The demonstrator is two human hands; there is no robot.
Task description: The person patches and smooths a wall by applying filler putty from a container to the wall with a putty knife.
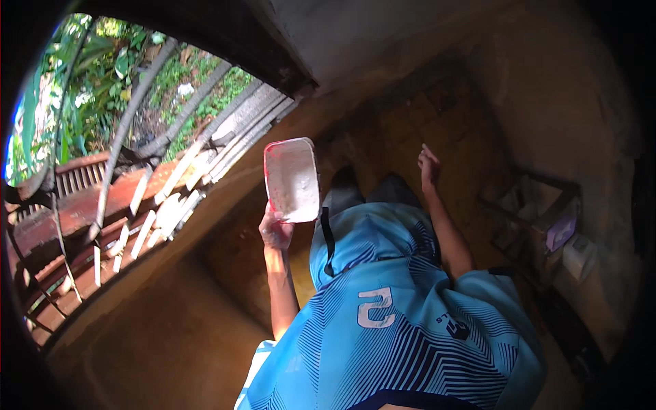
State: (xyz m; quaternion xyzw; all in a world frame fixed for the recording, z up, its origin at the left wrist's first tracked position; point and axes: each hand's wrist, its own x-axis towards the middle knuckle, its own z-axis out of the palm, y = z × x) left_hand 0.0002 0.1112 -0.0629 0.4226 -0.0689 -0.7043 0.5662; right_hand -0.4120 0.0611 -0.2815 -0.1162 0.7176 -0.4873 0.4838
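Note:
My left hand (277,225) grips the lower end of a shallow white rectangular plastic container (292,179), its rim smeared with red and its inside whitish. It is held up beside the window, tilted toward me. My right hand (428,164) is raised at the right, apart from the container, with fingers loosely bent, the index finger out, and no object visible in it. Below both hands are my light blue patterned clothes and dark-covered legs.
A window with curved metal bars (116,171) and a reddish ledge fills the upper left, plants outside. At the right, by the wall, stands a low dark-framed rack (543,191) with a purple item (560,234) and a white container (578,260). The floor (403,123) is stained yellow-brown.

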